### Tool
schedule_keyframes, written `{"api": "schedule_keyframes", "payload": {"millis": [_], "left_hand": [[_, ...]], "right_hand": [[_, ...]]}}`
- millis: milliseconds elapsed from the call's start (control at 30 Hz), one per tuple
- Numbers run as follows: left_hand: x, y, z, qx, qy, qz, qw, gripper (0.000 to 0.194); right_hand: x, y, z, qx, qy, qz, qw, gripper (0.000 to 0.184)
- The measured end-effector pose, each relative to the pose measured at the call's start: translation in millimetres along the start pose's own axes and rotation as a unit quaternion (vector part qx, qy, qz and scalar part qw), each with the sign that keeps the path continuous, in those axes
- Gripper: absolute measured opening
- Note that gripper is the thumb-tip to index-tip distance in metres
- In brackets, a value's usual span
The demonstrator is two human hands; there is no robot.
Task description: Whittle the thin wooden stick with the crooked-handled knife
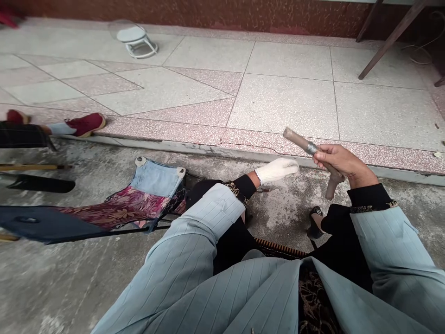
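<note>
My bare right hand (339, 162) is closed around a greyish-brown stick (297, 139) that looks like wood. Silvery wire is wound round the stick just beyond my thumb and fingertips. One cut end points up and left; the other end bends downward below my palm. To its left, my left hand (278, 170) wears a white knit glove, with the fingers together and curled at the tips. What lies under those fingers is hidden. A small brownish object (264, 189) shows below the gloved wrist, and I cannot tell whether it is held.
A folding cloth chair (139, 199) stands at my left on the concrete. A low tiled step (285, 106) runs across in front, with a white stool (137, 39) on it. Another person's red shoe (86, 124) rests at the step's edge. Wooden legs (392, 41) stand at the back right.
</note>
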State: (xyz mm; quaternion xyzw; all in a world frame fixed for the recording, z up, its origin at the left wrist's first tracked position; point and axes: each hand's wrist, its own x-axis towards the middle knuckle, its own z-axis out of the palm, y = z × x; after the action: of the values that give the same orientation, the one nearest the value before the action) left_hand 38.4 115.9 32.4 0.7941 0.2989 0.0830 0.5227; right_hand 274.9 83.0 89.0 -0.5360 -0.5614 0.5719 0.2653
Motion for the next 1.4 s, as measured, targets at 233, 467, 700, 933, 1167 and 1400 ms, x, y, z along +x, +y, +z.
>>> {"api": "schedule_keyframes", "payload": {"millis": [233,467,700,933,1167,1400], "left_hand": [[-0.8,-0.3,10.8,0.108,-0.052,0.068,0.99,0.032],[-2.1,-0.5,-6.4,0.153,-0.017,0.05,0.987,0.031],[1.7,-6.6,-7.3,0.037,0.012,0.036,0.999,0.034],[0.1,4.2,0.2,0.03,0.005,0.065,0.997,0.032],[0.8,1.5,7.5,0.199,-0.023,0.068,0.977,0.035],[-4.3,1.8,-13.7,0.135,-0.044,0.06,0.988,0.029]], "right_hand": [[18.2,16.0,6.9,-0.398,0.12,0.113,0.903,0.027],[13.5,18.4,14.3,-0.45,-0.175,0.135,0.865,0.014],[-7.6,-5.2,1.7,-0.14,-0.247,0.02,0.959,0.038],[-4.1,-3.3,-2.1,0.003,0.013,0.016,1.0,0.035],[17.8,11.9,12.4,-0.432,0.065,0.121,0.891,0.025],[1.7,3.4,7.5,-0.265,-0.345,0.094,0.896,0.027]]}}
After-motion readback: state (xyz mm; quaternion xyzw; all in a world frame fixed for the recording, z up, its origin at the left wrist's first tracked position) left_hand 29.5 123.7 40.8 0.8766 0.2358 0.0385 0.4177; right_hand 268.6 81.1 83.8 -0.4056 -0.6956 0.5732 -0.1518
